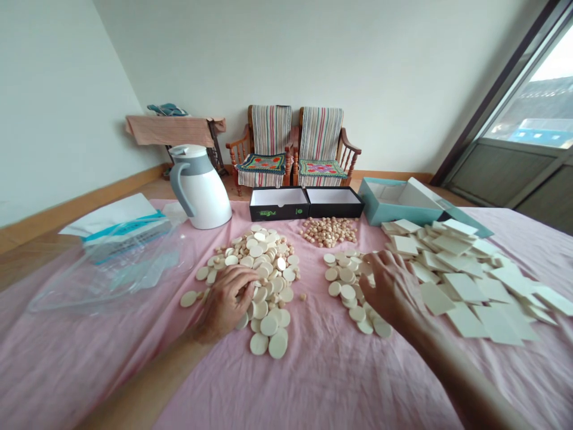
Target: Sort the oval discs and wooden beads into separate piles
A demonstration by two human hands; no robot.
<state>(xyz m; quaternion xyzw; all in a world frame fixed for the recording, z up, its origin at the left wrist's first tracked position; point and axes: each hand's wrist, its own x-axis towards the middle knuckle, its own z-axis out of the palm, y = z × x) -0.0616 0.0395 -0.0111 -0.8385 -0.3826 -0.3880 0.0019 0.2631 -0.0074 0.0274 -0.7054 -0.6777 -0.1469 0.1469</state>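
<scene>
My left hand (226, 298) rests palm down on the near left edge of a large heap of cream round discs (264, 269), fingers curled onto the discs. My right hand (389, 286) lies palm down on a smaller heap of round discs (347, 286), fingers bent and pressed on them. Whether either hand grips a disc is hidden under the fingers. A pile of small tan beads (329, 232) sits behind, and cream square tiles (465, 269) spread out to the right.
All lies on a pink cloth (313, 370). A white jug (199, 186), two open black boxes (280, 204), a teal box (398, 200) and clear plastic bags (116, 263) stand around. Two striped wooden chairs (293, 146) are against the far wall.
</scene>
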